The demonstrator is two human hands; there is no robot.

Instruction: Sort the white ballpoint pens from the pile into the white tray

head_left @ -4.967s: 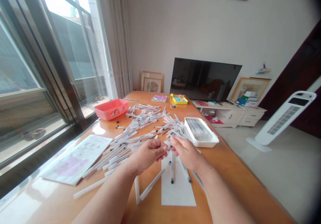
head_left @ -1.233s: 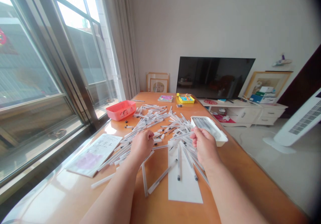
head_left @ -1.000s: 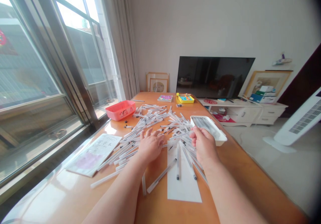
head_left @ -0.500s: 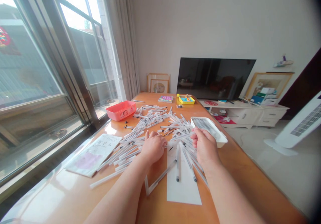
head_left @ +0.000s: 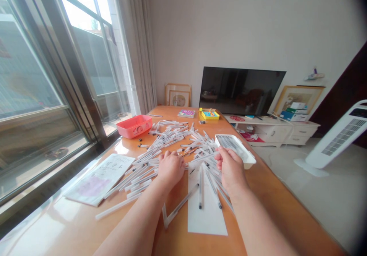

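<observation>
Between thumb and fingers my right hand [head_left: 233, 169] pinches a clear pen barrel [head_left: 204, 157], which points left toward my other hand. My left hand [head_left: 171, 167] is closed with curled fingers, near the barrel's far end; what its fingertips hold is too small to make out. Around both hands lies a wide heap of clear pen parts [head_left: 169, 139], some with black ends. Below them, a white sheet of paper [head_left: 205, 221] has several pens lying across it. A white tray [head_left: 250, 157] filled with pens stands just beyond my right hand.
A red plastic basket [head_left: 132, 128] stands at the left, with small black caps [head_left: 140, 140] near it. A notebook [head_left: 100, 179] lies at the left edge. Farther back are a purple booklet [head_left: 186, 113] and a yellow box [head_left: 210, 114]. The window runs along the left.
The view has shifted slightly, so everything sits a little farther left. Both hands keep nearly the same pose, and the right hand still holds the pen barrel.
</observation>
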